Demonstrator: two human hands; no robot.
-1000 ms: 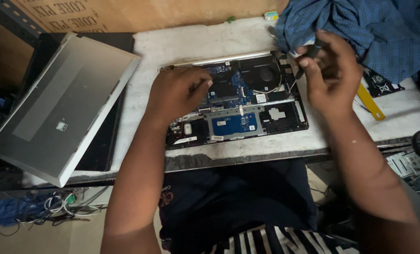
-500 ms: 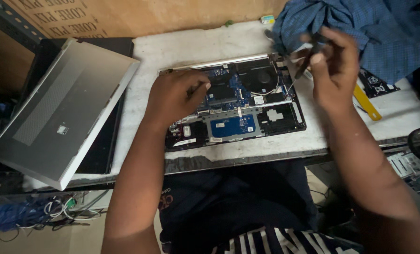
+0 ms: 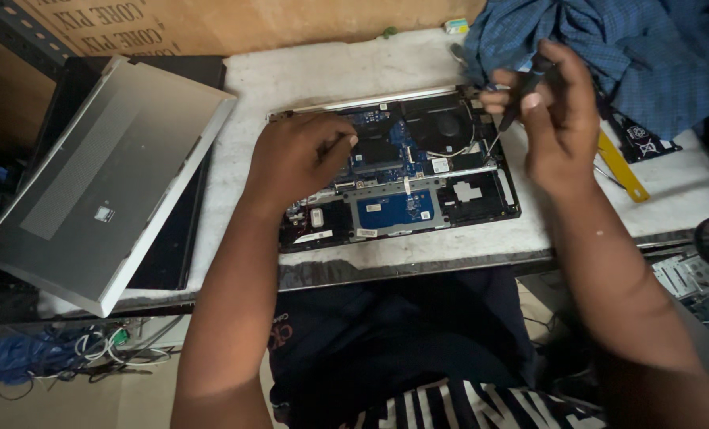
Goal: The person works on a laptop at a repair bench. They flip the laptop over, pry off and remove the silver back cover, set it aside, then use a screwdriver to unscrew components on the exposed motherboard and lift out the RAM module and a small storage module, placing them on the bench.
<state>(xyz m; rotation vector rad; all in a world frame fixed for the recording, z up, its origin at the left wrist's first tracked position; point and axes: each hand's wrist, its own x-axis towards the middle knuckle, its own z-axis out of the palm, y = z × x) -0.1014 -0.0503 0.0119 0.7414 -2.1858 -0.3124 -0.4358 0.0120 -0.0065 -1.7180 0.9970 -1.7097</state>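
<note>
An opened laptop base (image 3: 418, 202) lies bottom-up on the white bench, its blue circuit boards, fan and black bays exposed. My left hand (image 3: 303, 155) rests with curled fingers on the left part of the board; whether it pinches anything is hidden. My right hand (image 3: 549, 119) is closed around a black-handled screwdriver (image 3: 513, 107), whose thin tip points down at the laptop's right edge near the fan.
A silver laptop cover (image 3: 104, 183) leans over a black laptop at the left. Blue checked cloth (image 3: 616, 48) is heaped at the back right, with a yellow tool (image 3: 620, 167) beside it. A cardboard box (image 3: 211, 16) stands behind. Cables (image 3: 45, 353) lie on the floor.
My right hand has turned the screwdriver more upright and lowered its tip toward the laptop's right edge. The left hand stays on the board.
</note>
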